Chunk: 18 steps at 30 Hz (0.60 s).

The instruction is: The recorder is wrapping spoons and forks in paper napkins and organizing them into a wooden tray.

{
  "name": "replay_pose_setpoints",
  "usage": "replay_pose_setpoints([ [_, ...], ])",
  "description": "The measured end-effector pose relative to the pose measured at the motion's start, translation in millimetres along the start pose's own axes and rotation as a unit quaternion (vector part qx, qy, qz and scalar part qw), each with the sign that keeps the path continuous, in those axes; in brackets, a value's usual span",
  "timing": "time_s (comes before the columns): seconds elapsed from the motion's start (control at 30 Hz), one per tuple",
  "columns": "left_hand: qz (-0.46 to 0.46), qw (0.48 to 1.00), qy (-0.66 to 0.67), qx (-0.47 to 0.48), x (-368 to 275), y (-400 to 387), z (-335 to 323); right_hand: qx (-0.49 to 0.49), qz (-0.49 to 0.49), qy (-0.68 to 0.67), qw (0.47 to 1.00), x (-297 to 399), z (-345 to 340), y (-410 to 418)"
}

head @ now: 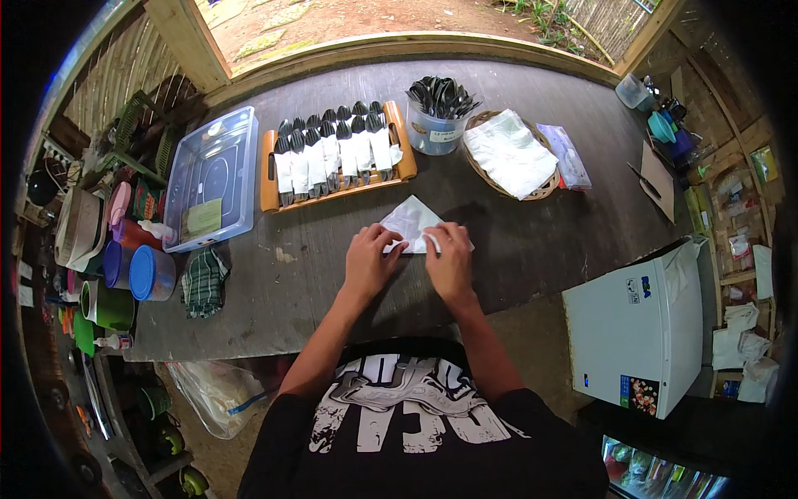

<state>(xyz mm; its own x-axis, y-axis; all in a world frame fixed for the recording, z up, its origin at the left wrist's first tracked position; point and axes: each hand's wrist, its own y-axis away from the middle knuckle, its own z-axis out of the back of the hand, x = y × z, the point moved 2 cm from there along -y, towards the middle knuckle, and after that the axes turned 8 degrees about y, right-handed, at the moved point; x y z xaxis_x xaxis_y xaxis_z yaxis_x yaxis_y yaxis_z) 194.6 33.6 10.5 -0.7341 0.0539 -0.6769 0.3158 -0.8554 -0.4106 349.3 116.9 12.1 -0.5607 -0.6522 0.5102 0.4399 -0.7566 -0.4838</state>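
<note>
A white paper napkin lies on the dark tabletop in front of me, folded to a triangle with its point away from me. My left hand pinches its near edge on the left. On the right, my right hand grips the same edge with bent fingers. Beyond the hands, an orange-brown slatted tray carries rows of black forks and spoons wrapped in white napkins. A clear plastic tub holds loose black cutlery. Beside it, a wicker basket bears a stack of white napkins.
A clear plastic bin stands left of the tray, near a green checked cloth and lidded containers. A purple napkin pack lies beside the basket. Far right are a pen on brown card and a white chest freezer.
</note>
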Motion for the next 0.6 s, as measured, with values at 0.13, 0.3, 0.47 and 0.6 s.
replay_pose_setpoints([
  [0.13,0.040,0.998,0.019,0.044,7.4,6.8,-9.8,0.044,-0.015,0.020,0.999,-2.7,-15.2,18.1],
  [0.3,0.037,0.999,-0.030,0.010,19.7,16.2,4.7,0.018,-0.052,0.044,0.998,-19.6,-1.8,23.5],
  [0.47,0.062,0.998,-0.025,-0.004,30.7,22.3,15.6,-0.001,-0.084,0.059,0.995,-37.8,9.5,28.8],
  [0.6,0.079,0.996,-0.042,0.001,26.6,21.9,18.8,0.012,-0.089,0.081,0.993,-40.1,13.1,27.0],
])
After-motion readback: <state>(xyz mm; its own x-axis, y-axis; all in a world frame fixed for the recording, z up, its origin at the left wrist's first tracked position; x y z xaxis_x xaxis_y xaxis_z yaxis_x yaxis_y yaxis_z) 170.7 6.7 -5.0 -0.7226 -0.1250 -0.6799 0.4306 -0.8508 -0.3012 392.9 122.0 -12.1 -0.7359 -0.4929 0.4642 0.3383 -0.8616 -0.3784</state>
